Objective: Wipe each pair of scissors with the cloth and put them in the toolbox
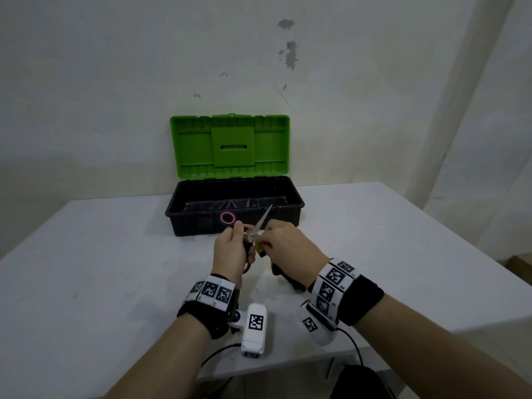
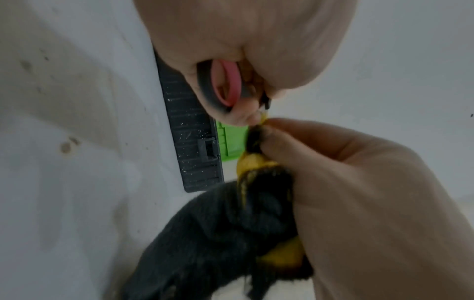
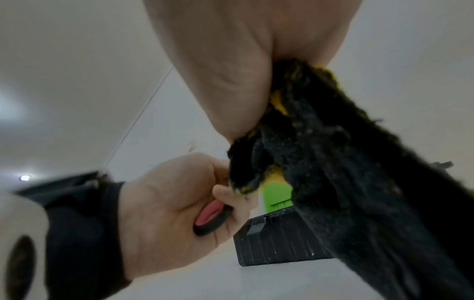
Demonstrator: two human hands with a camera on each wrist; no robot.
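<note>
Left hand (image 1: 233, 249) grips the scissors (image 1: 259, 226) by their handles; right hand (image 1: 283, 243) pinches the black-and-yellow cloth (image 1: 260, 245) round the blade base; open toolbox (image 1: 234, 210) just beyond; the exposed blade tip risks cutting fingers if the cloth slips.

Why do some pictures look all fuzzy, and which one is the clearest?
Head view: clearest and evenly lit, with the scissors and toolbox sharp, though the wide lens bends the table edges. Left wrist view: the cloth sits too close, so it smears. Right wrist view: the left hand and cloth blur, and a ceiling light glares at left.
</note>
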